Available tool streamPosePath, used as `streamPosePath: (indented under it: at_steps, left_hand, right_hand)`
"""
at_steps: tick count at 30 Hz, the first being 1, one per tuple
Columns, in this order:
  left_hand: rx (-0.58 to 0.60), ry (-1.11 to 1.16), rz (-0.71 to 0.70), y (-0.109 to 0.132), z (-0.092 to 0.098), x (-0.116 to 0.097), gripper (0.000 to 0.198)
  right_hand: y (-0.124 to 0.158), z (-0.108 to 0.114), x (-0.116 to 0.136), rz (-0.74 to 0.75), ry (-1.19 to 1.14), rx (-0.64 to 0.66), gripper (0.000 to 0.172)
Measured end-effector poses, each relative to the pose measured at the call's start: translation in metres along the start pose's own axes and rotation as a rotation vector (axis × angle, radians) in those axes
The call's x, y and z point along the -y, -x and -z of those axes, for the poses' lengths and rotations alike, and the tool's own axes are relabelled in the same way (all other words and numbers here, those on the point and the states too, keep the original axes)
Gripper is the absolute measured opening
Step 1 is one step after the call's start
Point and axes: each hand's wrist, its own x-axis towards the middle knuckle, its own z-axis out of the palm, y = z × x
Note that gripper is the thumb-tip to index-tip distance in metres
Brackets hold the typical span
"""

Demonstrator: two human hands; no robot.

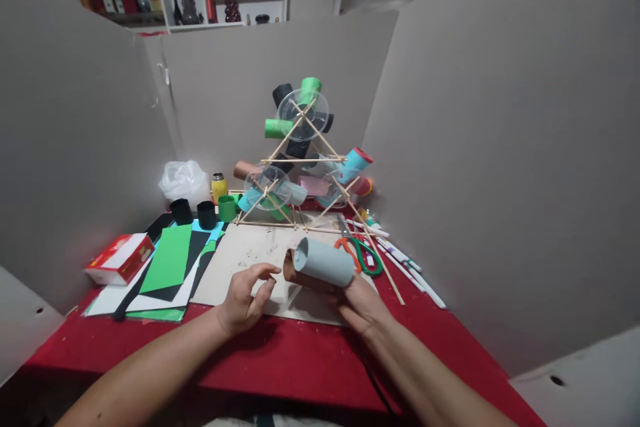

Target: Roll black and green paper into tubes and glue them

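Observation:
My right hand [364, 302] is closed on the right end of a pale blue-grey paper tube [327, 262]. A brown paper tube [290, 267] lies against its underside, mostly hidden, and sits in the same hand. Just left of the tubes' open ends is my left hand [249, 295], fingers apart and curved, with nothing in it. Beneath both hands lies a light board [235, 260]. Behind them stands a frame of thin wooden sticks [265, 222] carrying clear plastic discs [303, 115] with coloured tubes around them.
Orange and green scissors [367, 257] lie right of the tubes, near markers [407, 260] and a loose stick [393, 280]. On the left are coloured sheets [167, 260], a red box [120, 259], black tubes [206, 215], a yellow glue bottle [219, 188] and a plastic bag [184, 180]. Grey panels [280, 54] enclose the red table.

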Motion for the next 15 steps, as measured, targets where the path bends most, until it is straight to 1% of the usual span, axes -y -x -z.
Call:
streamPosePath:
  at_steps: [3,6,8,9,10,12,13,14,15]
  left_hand:
    - [0.063,-0.036,0.051,-0.005,0.004,-0.001,0.023]
    - [0.152,0.018,0.136,-0.010,0.002,0.001,0.036]
    - [0.202,0.076,0.221,-0.012,0.001,0.005,0.045]
    - [0.219,0.108,0.273,-0.013,0.000,0.008,0.046]
    - [0.250,0.156,0.330,-0.014,0.001,0.010,0.046]
    - [0.404,0.355,0.449,-0.017,0.002,0.016,0.033]
    - [0.419,0.395,0.462,-0.018,0.003,0.018,0.027]
    - [0.380,0.404,0.452,-0.020,0.004,0.020,0.023]
    - [0.345,0.411,0.461,-0.021,0.005,0.022,0.024]
  right_hand:
    - [0.004,0.001,-0.004,0.000,0.014,-0.027,0.025]
    - [0.012,-0.002,-0.012,-0.042,0.054,0.004,0.021]
    - [0.015,-0.004,-0.017,-0.085,0.076,0.039,0.016]
    - [0.015,-0.006,-0.019,-0.100,0.080,0.049,0.015]
    - [0.014,-0.007,-0.022,-0.116,0.080,0.056,0.016]
    - [0.009,-0.010,-0.029,-0.134,0.079,0.046,0.016]
    - [0.006,-0.011,-0.032,-0.120,0.084,0.026,0.017]
    - [0.003,-0.013,-0.035,-0.103,0.092,0.012,0.018]
    - [0.000,-0.016,-0.038,-0.087,0.107,0.010,0.018]
